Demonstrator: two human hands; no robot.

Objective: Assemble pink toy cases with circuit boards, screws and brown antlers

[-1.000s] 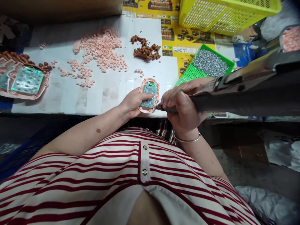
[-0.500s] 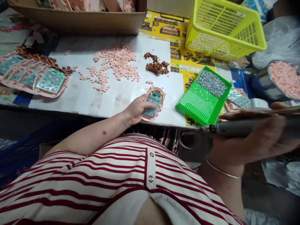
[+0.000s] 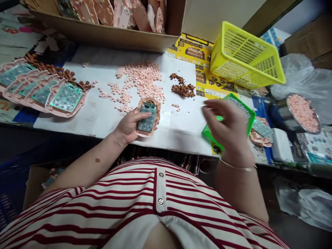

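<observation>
My left hand (image 3: pixel 128 126) is closed around a pink plastic casing (image 3: pixel 147 117) with a teal circuit board in it. Its thumb lies across the board, and the casing is held over the front of the white work surface. To the right, my right hand (image 3: pixel 228 128) is smeared by motion above a green perforated tray (image 3: pixel 250 126). Whether its fingers hold anything cannot be made out. Small silver screws (image 3: pixel 240 107) show in the tray behind the hand. Small pink plastic pieces (image 3: pixel 145 79) lie in a loose heap beyond the casing, with brown plastic pieces (image 3: pixel 183 90) beside them.
Several pink casings with boards (image 3: pixel 66 98) overlap on the left. A cardboard box (image 3: pixel 103 36) stands at the back, a yellow basket (image 3: pixel 249 69) at the back right. Farther right are a metal bowl (image 3: pixel 282 116) of pink pieces and a dark cylindrical tool (image 3: pixel 317 169).
My right hand has let go of the electric screwdriver and moved left over the green tray. My left hand, still holding the casing, has shifted left in view; the camera view has shifted too.
</observation>
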